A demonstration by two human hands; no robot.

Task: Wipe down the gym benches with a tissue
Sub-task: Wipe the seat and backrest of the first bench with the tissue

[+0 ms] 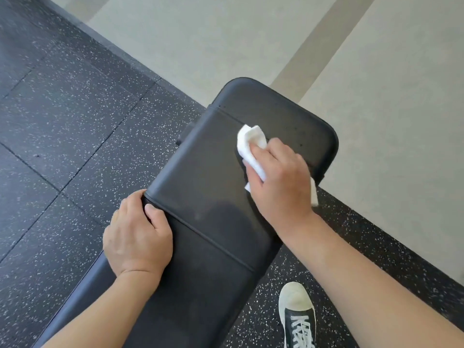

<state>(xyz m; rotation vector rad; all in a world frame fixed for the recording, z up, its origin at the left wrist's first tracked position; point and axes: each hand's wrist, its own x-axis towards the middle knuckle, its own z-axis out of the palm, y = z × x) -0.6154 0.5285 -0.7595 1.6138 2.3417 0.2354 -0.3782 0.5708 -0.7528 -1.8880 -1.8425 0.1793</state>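
A black padded gym bench (pixel 208 187) runs from the lower left up to a rounded end at the upper right, with seams across its pad. My right hand (pixel 278 182) holds a crumpled white tissue (pixel 251 144) and presses it against the pad near the far seam. A corner of the tissue sticks out past the hand on the right. My left hand (pixel 138 237) grips the bench's left edge beside a nearer seam, thumb on top and fingers curled over the side.
Black speckled rubber floor tiles (pixel 62 121) lie left of and under the bench. A pale grey-green floor (pixel 376 96) begins beyond the bench's far end. My black and white sneaker (pixel 297 315) stands right of the bench at the bottom.
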